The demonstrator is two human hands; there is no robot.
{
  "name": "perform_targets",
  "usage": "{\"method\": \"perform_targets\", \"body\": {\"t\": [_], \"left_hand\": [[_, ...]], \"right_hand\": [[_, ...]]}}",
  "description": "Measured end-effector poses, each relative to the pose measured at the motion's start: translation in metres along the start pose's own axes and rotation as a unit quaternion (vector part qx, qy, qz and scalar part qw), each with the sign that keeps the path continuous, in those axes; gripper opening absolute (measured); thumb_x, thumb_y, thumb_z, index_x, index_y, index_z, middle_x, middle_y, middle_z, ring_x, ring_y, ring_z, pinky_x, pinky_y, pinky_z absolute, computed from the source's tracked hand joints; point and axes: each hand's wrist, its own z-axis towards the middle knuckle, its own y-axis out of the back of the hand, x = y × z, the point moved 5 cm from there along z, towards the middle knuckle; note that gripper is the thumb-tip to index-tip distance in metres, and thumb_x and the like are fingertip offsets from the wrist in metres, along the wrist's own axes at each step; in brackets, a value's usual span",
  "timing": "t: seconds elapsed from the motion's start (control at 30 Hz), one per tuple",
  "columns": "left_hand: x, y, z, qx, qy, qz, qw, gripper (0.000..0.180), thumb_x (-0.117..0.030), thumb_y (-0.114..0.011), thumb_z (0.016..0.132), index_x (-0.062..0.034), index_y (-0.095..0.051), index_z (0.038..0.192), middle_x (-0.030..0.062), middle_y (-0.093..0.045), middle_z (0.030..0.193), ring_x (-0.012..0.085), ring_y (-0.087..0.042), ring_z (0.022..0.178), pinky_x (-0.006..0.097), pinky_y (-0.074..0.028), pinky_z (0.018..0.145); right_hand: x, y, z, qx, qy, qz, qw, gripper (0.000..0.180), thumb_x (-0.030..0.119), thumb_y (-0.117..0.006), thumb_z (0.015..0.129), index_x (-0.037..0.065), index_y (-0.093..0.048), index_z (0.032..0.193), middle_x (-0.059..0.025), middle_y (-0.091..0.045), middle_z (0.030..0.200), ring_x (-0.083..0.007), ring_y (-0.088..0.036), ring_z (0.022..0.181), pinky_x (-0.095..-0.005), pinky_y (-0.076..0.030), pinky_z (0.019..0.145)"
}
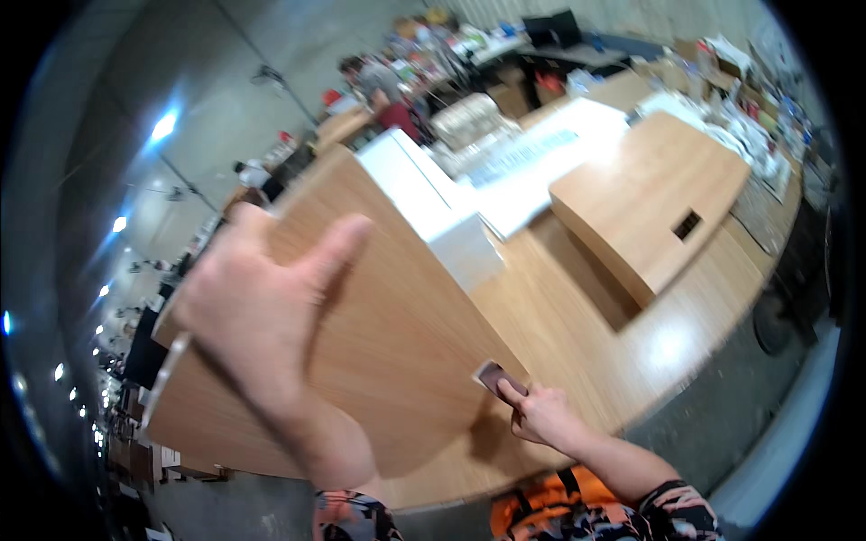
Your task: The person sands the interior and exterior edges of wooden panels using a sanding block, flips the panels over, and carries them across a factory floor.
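Note:
My left hand (257, 316) grips the far edge of a large light-wood panel (379, 334), thumb laid on its face and fingers wrapped behind it. The panel is tilted up off a wooden table top (577, 325). My right hand (539, 413) is at the panel's lower right corner, fingers closed on a small dark brown rectangular piece (494, 374) pressed against that corner. Both forearms enter from the lower edge in patterned sleeves.
A white block (433, 203) lies along the panel's upper side. A second wood panel with a small dark rectangular slot (645, 198) rests on the table behind. A person (379, 86) works at a cluttered bench far back. Grey floor (749, 442) lies to the right.

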Motion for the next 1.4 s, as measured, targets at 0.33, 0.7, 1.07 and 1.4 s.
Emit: {"method": "perform_targets", "body": {"t": [0.33, 0.7, 1.07, 1.4], "left_hand": [[0.009, -0.026, -0.007, -0.109, -0.051, -0.025, 0.992, 0.073, -0.079, -0.068, 0.061, -0.0070, -0.053, 0.064, 0.0091, -0.059, 0.059, 0.0283, -0.062, 0.054, 0.040, -0.047, 0.051], [0.005, -0.005, -0.003, -0.046, -0.046, 0.062, 0.996, 0.073, -0.085, -0.057, 0.068, -0.0115, -0.054, 0.069, 0.0033, -0.057, 0.058, 0.0182, -0.062, 0.054, 0.035, -0.048, 0.050], [0.010, -0.022, -0.014, 0.020, 0.023, 0.028, 0.999, 0.075, -0.080, -0.055, 0.075, -0.0121, -0.066, 0.106, 0.0092, -0.071, 0.079, 0.0173, -0.069, 0.062, 0.034, -0.056, 0.062], [0.004, -0.030, -0.024, 0.030, 0.031, 0.036, 0.998, 0.077, -0.081, -0.056, 0.073, -0.0148, -0.065, 0.111, 0.0080, -0.071, 0.084, 0.0181, -0.070, 0.068, 0.035, -0.056, 0.066]], "right_hand": [[-0.009, -0.025, -0.015, 0.005, 0.006, 0.029, 1.000, 0.069, 0.029, -0.069, 0.076, 0.015, -0.048, 0.139, -0.0204, -0.061, 0.080, -0.0361, -0.063, 0.071, -0.0476, -0.052, 0.060], [-0.005, -0.020, -0.035, -0.081, 0.074, 0.056, 0.992, 0.071, 0.016, -0.065, 0.075, 0.014, -0.045, 0.142, -0.0205, -0.058, 0.077, -0.0367, -0.057, 0.056, -0.0483, -0.047, 0.049], [-0.003, -0.018, -0.037, -0.088, 0.020, 0.023, 0.996, 0.062, 0.018, -0.063, 0.076, 0.018, -0.052, 0.137, -0.0172, -0.058, 0.076, -0.0308, -0.059, 0.055, -0.0429, -0.049, 0.048], [-0.026, -0.027, -0.061, -0.011, -0.036, 0.103, 0.994, 0.061, 0.020, -0.062, 0.078, 0.021, -0.053, 0.138, -0.0211, -0.060, 0.083, -0.0358, -0.063, 0.069, -0.0448, -0.054, 0.061]]}}
